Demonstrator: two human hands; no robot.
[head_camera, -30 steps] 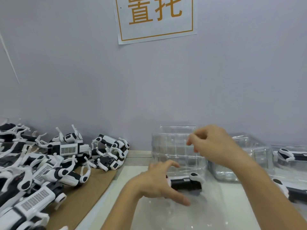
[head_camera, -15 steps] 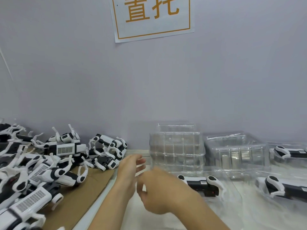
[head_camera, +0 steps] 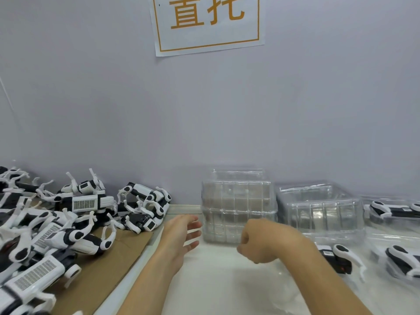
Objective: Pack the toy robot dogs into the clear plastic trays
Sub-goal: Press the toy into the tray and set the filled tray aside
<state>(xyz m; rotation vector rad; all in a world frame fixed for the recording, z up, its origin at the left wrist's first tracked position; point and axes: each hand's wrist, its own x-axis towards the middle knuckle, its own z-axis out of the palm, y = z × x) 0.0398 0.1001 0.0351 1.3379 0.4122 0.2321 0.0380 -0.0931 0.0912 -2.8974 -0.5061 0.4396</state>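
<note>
Where cardboard (head_camera: pixel 91 271) meets white table (head_camera: pixel 216 280), a lilac wall (head_camera: pixel 227 110) rises.

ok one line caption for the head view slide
Empty left hand and right hand between piled black-and-white toy robot dogs and stacked clear plastic trays.

A white paper sign (head_camera: pixel 208 23) with a thin orange border hangs on the pale grey wall (head_camera: pixel 227 110), bearing two large orange Chinese characters, "置托" (the tops are cut off by the frame).
</note>
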